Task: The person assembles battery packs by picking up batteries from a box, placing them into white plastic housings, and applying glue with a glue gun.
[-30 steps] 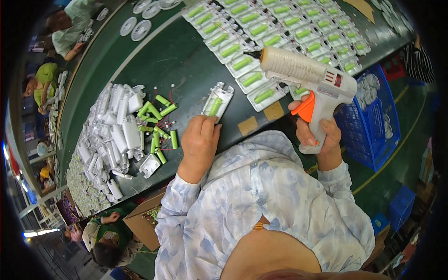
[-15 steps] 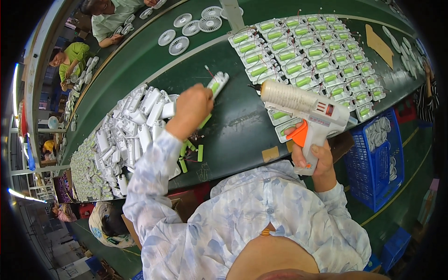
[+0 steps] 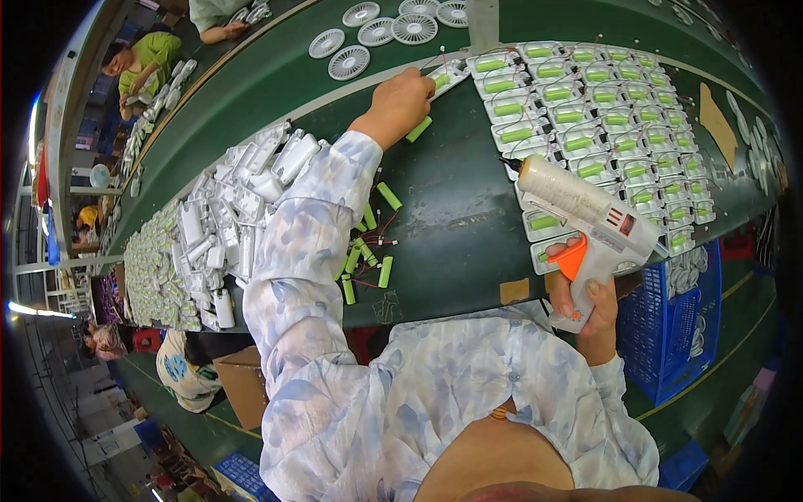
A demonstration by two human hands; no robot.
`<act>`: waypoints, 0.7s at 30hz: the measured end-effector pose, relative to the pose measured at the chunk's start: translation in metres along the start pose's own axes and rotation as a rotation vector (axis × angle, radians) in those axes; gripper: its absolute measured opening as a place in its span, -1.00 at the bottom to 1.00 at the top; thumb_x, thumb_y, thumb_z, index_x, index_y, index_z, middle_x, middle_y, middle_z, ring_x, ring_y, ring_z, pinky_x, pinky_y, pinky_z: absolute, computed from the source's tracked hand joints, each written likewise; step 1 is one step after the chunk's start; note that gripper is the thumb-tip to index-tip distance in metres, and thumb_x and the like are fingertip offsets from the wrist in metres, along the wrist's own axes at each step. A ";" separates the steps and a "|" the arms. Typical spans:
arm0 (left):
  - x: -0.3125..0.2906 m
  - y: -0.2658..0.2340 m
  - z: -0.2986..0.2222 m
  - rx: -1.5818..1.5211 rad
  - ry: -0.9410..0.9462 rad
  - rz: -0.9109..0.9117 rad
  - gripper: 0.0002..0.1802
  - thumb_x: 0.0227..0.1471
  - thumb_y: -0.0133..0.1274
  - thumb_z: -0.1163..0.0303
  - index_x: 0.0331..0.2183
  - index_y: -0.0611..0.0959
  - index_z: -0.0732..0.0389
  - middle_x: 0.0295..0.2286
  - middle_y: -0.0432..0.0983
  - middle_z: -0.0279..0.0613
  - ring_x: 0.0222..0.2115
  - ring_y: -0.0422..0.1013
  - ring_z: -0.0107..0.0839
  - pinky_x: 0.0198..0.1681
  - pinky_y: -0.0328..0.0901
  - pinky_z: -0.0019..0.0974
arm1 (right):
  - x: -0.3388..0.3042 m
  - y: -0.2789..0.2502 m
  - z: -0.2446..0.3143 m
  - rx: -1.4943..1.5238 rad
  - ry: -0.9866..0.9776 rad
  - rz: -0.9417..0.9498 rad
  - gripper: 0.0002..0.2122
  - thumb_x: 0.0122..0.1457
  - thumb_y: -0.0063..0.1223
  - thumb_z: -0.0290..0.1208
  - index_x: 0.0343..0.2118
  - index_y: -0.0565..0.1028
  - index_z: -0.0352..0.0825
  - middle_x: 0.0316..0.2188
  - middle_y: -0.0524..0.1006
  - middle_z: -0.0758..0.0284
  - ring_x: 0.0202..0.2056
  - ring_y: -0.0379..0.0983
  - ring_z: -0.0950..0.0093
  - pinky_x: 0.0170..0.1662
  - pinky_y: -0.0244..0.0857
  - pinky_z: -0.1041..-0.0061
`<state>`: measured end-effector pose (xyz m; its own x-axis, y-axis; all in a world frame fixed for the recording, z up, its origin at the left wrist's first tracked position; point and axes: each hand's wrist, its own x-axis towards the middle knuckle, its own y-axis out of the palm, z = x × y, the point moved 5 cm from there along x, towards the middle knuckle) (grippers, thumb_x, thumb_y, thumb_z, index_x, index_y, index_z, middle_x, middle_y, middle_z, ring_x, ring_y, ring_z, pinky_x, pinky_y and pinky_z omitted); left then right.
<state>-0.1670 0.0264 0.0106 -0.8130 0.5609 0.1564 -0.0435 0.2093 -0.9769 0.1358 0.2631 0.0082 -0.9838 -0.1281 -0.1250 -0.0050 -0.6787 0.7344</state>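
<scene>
My left hand reaches to the far side of the green bench, its fingers closed on a white plastic housing with a green battery in it. Another green battery shows just below that hand; whether the hand holds it I cannot tell. My right hand grips the handle of a white hot glue gun with an orange trigger. Its dark nozzle points left, over rows of white housings fitted with green batteries and wires. Loose green batteries lie by my left sleeve.
A heap of white plastic casings covers the bench's left. Round white fan grilles lie beyond the bench's pale edge. Cardboard pieces rest on the bench. A blue crate stands at right. A co-worker sits far left.
My left hand has moved away from me and to the right with the housing, close to the rows. My right hand still holds the glue gun. The whole view has shifted slightly.
</scene>
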 end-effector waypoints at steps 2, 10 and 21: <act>-0.005 -0.004 0.008 -0.078 -0.064 -0.094 -0.80 -0.02 0.17 0.35 -0.31 0.63 0.21 -0.33 0.52 -0.05 -0.26 0.50 -0.07 -0.19 0.38 -0.07 | 0.005 0.003 -0.001 0.002 0.007 0.003 -0.39 0.04 0.17 -0.28 0.12 0.25 -0.46 0.05 0.40 -0.17 -0.64 0.39 0.50 -0.54 0.33 0.52; -0.040 -0.015 0.003 -0.043 -0.416 0.280 -0.51 -0.08 0.24 -0.02 -0.29 0.66 0.21 -0.30 0.63 0.01 -0.20 0.54 -0.05 -0.14 0.41 -0.11 | 0.014 0.008 -0.006 0.026 0.020 0.042 -0.39 0.05 0.18 -0.28 0.13 0.25 -0.46 0.05 0.40 -0.18 -0.64 0.41 0.50 -0.55 0.32 0.53; -0.102 -0.047 -0.005 -0.112 -0.462 0.508 -0.65 -0.13 0.23 0.02 -0.42 0.73 0.11 -0.37 0.64 -0.06 -0.26 0.56 -0.07 -0.16 0.42 -0.12 | 0.019 0.006 -0.013 0.065 0.053 0.098 -0.40 0.07 0.15 -0.31 0.15 0.24 -0.45 0.07 0.39 -0.19 -0.65 0.40 0.49 -0.56 0.32 0.52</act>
<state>-0.0786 -0.0365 0.0418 -0.8819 0.2177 -0.4182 0.4473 0.1064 -0.8880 0.1190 0.2473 0.0014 -0.9693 -0.2311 -0.0842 0.0778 -0.6128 0.7864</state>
